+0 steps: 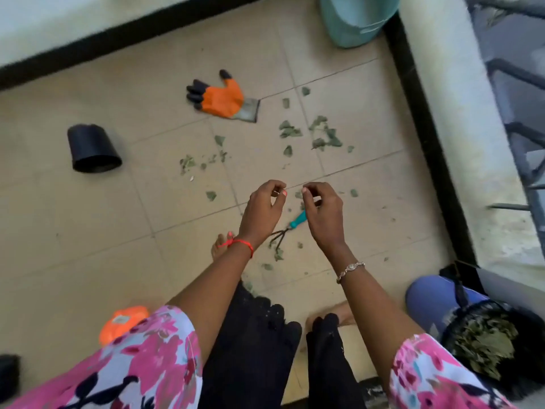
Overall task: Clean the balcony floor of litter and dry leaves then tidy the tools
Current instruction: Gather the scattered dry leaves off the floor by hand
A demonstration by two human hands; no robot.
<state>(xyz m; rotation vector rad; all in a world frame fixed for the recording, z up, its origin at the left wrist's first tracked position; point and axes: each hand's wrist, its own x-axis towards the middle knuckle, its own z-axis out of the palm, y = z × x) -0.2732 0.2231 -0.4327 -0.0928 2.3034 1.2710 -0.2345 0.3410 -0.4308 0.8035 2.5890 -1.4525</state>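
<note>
Above the floor (88,231), the left grip (263,205) and right grip (322,209) are curled, anything pinched being indiscernible; the dry leaves (320,134) are best swept together before the rake (295,221) is tidied.

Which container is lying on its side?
The black pot, left of the orange glove; the teal bucket in the corner stands upright.

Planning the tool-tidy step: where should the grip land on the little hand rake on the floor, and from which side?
Teal handle of the hand rake, from above. It lies flat on the tiles, handle pointing away from the person, dark tines toward their feet, so close the grip across the handle, clear of the prongs. The right hand hides the handle's far end.
</note>
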